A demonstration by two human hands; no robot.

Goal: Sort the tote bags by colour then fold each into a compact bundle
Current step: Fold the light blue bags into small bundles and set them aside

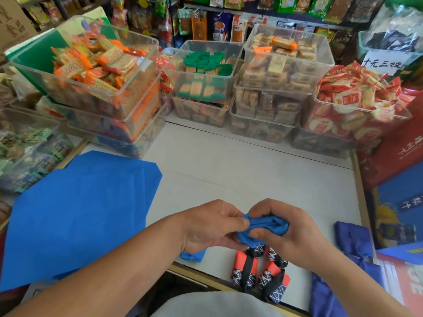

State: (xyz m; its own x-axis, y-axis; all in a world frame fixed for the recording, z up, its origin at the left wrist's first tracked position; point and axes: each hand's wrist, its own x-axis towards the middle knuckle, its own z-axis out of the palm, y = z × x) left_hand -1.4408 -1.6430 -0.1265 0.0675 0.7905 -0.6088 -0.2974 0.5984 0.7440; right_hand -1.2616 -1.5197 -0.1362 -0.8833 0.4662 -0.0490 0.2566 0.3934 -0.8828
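Currently my left hand [206, 227] and right hand [290, 232] together clamp the blue tote bag [263, 227], nearly bundled, over the counter [251, 168] near its front edge. Orange-black bundle [258, 268] looks finished. Flat blue bags [80, 213] at left remain unfolded.

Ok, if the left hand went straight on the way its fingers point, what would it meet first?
The left hand points rightward at the blue bundle it pinches; just beyond, probably the right hand gripping the same bundle.
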